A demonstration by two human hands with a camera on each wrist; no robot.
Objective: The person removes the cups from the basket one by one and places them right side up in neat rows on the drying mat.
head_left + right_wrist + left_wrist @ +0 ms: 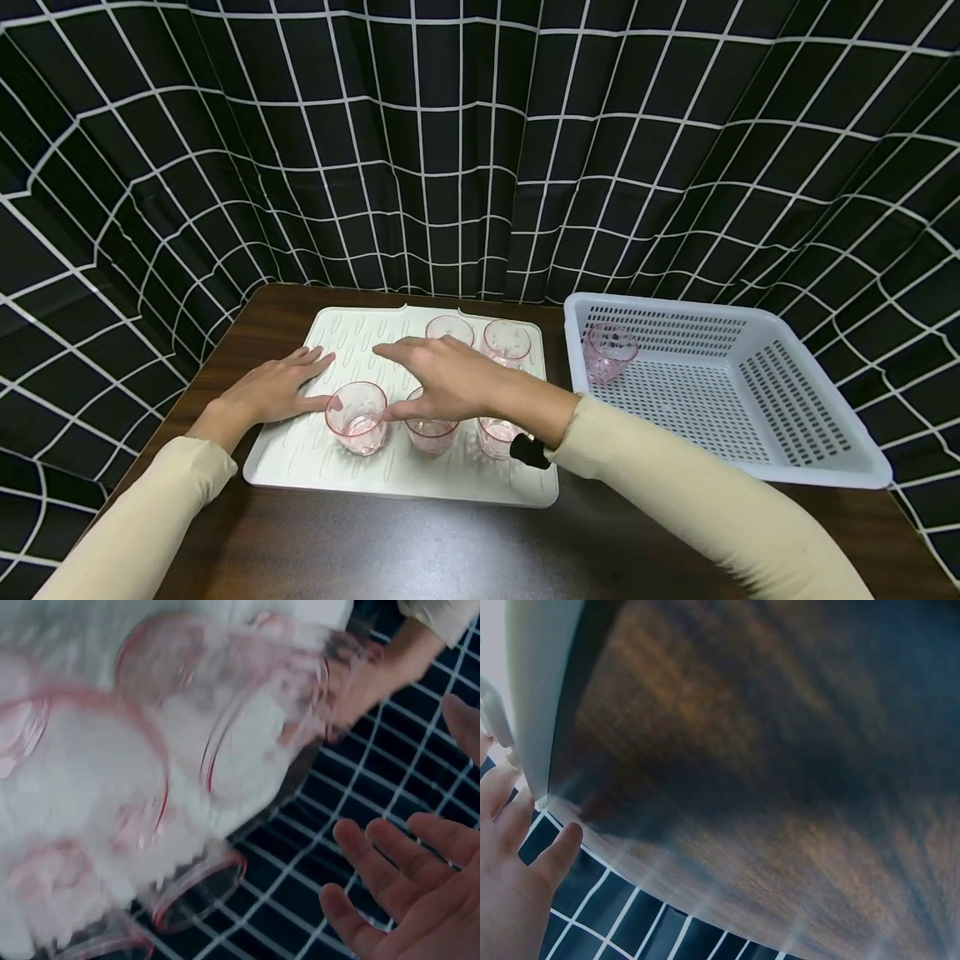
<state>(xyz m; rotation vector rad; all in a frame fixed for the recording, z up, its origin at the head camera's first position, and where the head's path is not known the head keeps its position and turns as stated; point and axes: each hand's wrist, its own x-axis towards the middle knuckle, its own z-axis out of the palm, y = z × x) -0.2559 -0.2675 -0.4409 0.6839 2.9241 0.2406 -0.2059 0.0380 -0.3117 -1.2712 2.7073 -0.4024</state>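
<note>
A white ribbed drying tray (300, 462) bears several clear, pink-rimmed glasses. My left hand (273, 390) rests on the tray's left part, fingers spread. Its thumb reaches to the front-left glass (357, 429); whether it touches the glass I cannot tell. My right hand (446, 379) hovers over the tray with fingers extended, its thumb by that glass's right side. Under the right hand stands the front-middle glass (432, 437), partly hidden. In the right wrist view, the right hand (420, 900) has parted fingers and holds nothing; the glasses are blurred.
At the right, a pale blue perforated basket (817, 400) has one pink glass (609, 354) in its back-left corner. Two glasses stand at the tray's back, one being the back-right glass (508, 340). A black cloth with white grid lines (465, 150) hangs behind the brown table (375, 542).
</note>
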